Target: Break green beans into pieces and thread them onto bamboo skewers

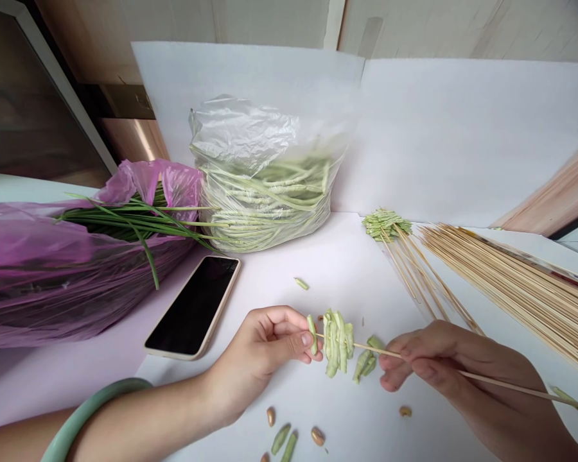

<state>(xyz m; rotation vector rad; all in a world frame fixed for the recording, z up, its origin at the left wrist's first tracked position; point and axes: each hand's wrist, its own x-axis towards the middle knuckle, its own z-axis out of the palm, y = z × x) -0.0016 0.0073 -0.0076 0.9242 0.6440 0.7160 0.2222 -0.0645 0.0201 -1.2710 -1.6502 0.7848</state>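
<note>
Left hand point(270, 343) is pinched closed, thumb against fingers, on one cut green bean piece point(312, 333) at the tip of a bamboo skewer point(383, 351). Right hand point(457, 366) is also closed, thumb and fingers gripping the shaft, rear end running out past the palm to the right. Counts: one skewer in hand, roughly five threaded bean pieces point(334, 343) packed side by side near the tip; overlap hides the exact number. A small cluster of bean pieces point(365, 364) sits by the shaft, count unclear. Loose on the white tabletop point(337, 256): one bean piece beyond the hands, two nearer the wearer, at least four brown bean seeds point(318, 436), one cut by the lower edge. One smartphone point(192, 308), two bags: purple bag point(77, 289), clear bag point(250, 135) of long beans. Bean-loaded skewers point(386, 223) and bare skewers point(510, 282): too many to count. Phone bounds the left hand's side, bare skewers the right's; white board point(462, 141) closes the back. Tabletop shows between phone and loaded skewers.
</note>
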